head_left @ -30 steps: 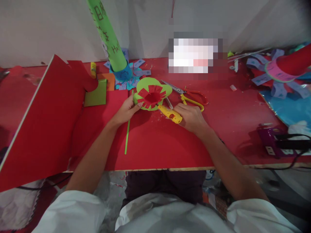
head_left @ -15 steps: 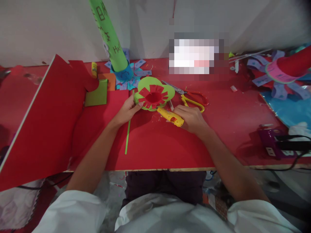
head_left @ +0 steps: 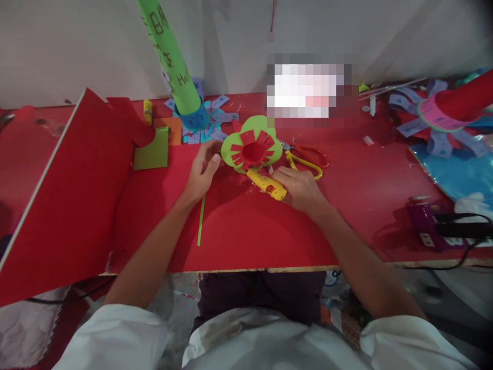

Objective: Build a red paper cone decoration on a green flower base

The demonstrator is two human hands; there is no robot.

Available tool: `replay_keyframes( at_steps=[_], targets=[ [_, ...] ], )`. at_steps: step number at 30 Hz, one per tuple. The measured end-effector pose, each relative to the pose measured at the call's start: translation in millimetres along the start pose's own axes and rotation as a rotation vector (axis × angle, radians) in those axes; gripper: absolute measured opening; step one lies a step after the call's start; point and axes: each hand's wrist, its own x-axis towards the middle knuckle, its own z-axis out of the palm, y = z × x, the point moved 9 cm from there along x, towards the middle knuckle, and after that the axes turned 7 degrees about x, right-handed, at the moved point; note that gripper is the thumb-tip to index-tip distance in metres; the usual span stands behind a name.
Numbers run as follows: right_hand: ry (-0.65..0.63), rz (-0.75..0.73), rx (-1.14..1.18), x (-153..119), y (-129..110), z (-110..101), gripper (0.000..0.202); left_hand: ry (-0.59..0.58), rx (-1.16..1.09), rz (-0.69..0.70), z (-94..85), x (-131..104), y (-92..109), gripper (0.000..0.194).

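A green paper flower shape (head_left: 230,149) lies on the table before me, with a cut, folded-out fringe of red paper (head_left: 265,140) around a red hollow middle. My left hand (head_left: 203,172) is just left of the flower, thumb and fingers apart, nothing visible in its grasp. In my right hand (head_left: 300,189) is a yellow glue gun (head_left: 265,184), gripped so that its tip points toward the flower's lower edge. Scissors with red and yellow handles (head_left: 308,165) lie behind the right hand. A thin green paper strip (head_left: 201,221) extends below my left hand.
Left stands a large folded red board (head_left: 69,200), beside green paper (head_left: 152,154) and a yellow glue stick (head_left: 148,112). A green paper tube (head_left: 175,77) rises behind. On the right are a red tube (head_left: 470,105), a blue packet (head_left: 447,169) and a purple box (head_left: 427,226) with a black cord.
The flower has shifted slightly right and turned. My left hand has let go of its edge and its fingers have spread. The right hand with the glue gun has barely moved.
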Motion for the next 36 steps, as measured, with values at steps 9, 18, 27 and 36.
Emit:
replay_keyframes(
  at_steps=[9,18,27,36],
  targets=[
    [0.032,0.017,-0.032,-1,-1,-1,0.029,0.154,0.435,0.23,-3.0,-36,61,0.03],
    [0.062,-0.032,-0.193,-6,-12,-6,0.028,-0.153,0.493,0.499,83.7,-62,99,0.031],
    [0.206,-0.118,-0.413,-8,-36,-21,0.029,-0.243,0.529,0.556,86.3,-65,93,0.033],
    [0.251,-0.1,-0.441,-8,-40,-24,0.027,-0.254,0.596,0.612,87.2,-68,100,0.034]
  ],
)
